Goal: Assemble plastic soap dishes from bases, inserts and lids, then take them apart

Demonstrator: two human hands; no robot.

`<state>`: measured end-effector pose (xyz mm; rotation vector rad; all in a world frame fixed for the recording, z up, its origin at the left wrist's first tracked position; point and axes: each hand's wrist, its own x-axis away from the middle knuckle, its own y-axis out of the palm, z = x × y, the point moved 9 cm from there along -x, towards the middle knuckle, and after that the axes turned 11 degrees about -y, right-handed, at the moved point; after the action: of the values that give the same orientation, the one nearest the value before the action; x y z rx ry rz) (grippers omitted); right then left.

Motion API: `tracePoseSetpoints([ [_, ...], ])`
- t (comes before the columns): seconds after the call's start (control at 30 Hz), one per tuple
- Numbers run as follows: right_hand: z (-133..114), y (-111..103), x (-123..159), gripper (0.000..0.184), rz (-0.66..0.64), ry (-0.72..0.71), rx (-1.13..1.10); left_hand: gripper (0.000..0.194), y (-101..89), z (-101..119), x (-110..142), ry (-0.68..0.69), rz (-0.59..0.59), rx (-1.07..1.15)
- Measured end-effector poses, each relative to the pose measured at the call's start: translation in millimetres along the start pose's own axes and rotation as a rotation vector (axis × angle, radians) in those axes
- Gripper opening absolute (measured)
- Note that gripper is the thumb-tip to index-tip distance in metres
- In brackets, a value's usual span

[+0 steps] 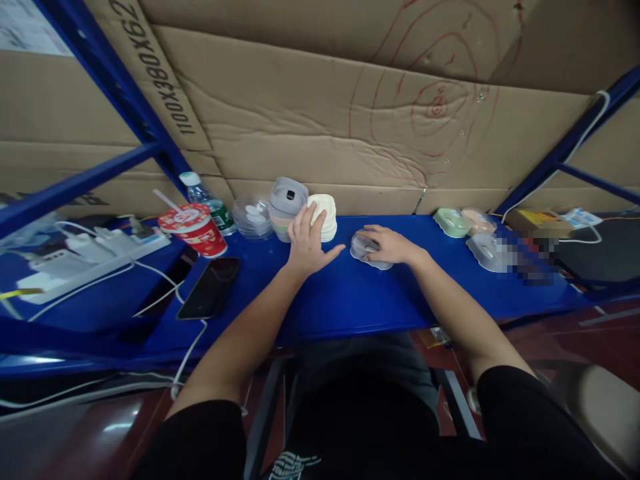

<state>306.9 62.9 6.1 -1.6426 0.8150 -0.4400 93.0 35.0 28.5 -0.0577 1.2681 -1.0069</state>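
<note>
Both bare forearms reach over the near edge of the blue tabletop (340,300), slanting inward from short black sleeves. The left hand (307,243) is above the tabletop, left of its middle, back uppermost, fingers spread towards its far edge, thumb stretched out rightward. The right hand (387,245) is low over the tabletop's middle, palm down, fingers bent in a grip, pointing leftward.

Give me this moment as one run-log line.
left hand: spread, by cream stack; right hand: gripping or touching grey piece; surface: blue table; left side: phone, red cup
</note>
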Motion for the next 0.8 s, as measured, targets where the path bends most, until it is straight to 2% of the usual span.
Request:
tracePoseSetpoints([
  [0.1, -18.2, -22.8, -6.3, 0.072, 0.161, -0.11, -0.177, 0.089, -4.6, 7.8, 0.0, 0.088, 0.03, 0.009],
  [0.17, -28.5, -31.7, -5.7, 0.069, 0.217, -0.166, -0.42, 0.072, -4.2, 19.5, 2.2, 0.209, -0.009, 0.062],
  [0.23, -38.9, -30.7, -5.7, 0.068, 0.171, -0.203, -0.687, 0.047, -3.7, 29.5, 5.1, 0.304, -0.075, 0.156],
  [0.3, -51.3, -26.4, -6.2, 0.067, 0.076, -0.244, -0.879, 0.028, -8.7, 32.4, 5.5, 0.323, -0.078, 0.237],
  [0.37, -58.9, -26.4, -6.9, 0.07, 0.042, -0.275, -1.0, 0.019, -20.9, 25.8, 2.4, 0.28, 0.013, 0.264],
  [0.4, -58.4, -28.8, -7.2, 0.072, 0.07, -0.28, -1.041, 0.017, -29.0, 19.0, 0.1, 0.244, 0.08, 0.266],
  [0.5, -35.1, -38.4, -4.4, 0.073, 0.302, -0.222, -1.037, 0.014, -59.8, -24.8, -9.8, 0.005, 0.345, 0.294],
  [0.6, 12.3, -39.1, 11.3, 0.061, 0.605, -0.028, -0.928, 0.01, -85.1, -95.6, -13.0, -0.399, 0.601, 0.395],
  [0.7, 53.8, -32.7, 32.8, 0.053, 0.838, 0.161, -0.857, 0.01, -92.1, -151.4, -11.2, -0.711, 0.711, 0.473],
  [0.8, 70.7, -30.8, 43.7, 0.047, 0.942, 0.22, -0.835, 0.019, -94.4, -175.9, -7.3, -0.877, 0.758, 0.442],
])
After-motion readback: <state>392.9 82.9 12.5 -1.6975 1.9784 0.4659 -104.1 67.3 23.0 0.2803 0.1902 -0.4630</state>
